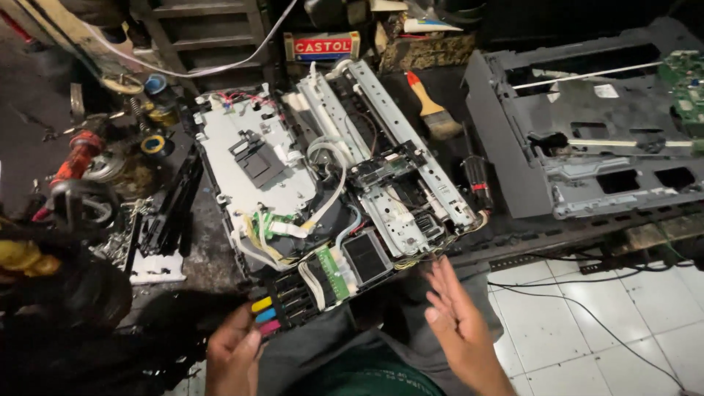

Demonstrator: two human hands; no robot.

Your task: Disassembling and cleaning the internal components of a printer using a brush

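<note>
An opened printer chassis (330, 183) lies on a dark workbench, with a metal plate, white ribbon cables and a carriage rail showing. Its ink tank block with yellow, blue and pink caps (265, 315) sits at the near corner. My left hand (233, 358) is beside that block, fingers touching or almost touching the coloured caps. My right hand (458, 326) hovers open just below the chassis's near right corner, palm turned inward, holding nothing.
A grey plastic printer housing (587, 132) lies at the right, with a green circuit board (686, 81) on it. A paintbrush (431, 110) and a black-and-red tool (477, 180) lie between. Tape rolls and tools (110, 161) clutter the left. White tiled floor (623, 323) with cables sits lower right.
</note>
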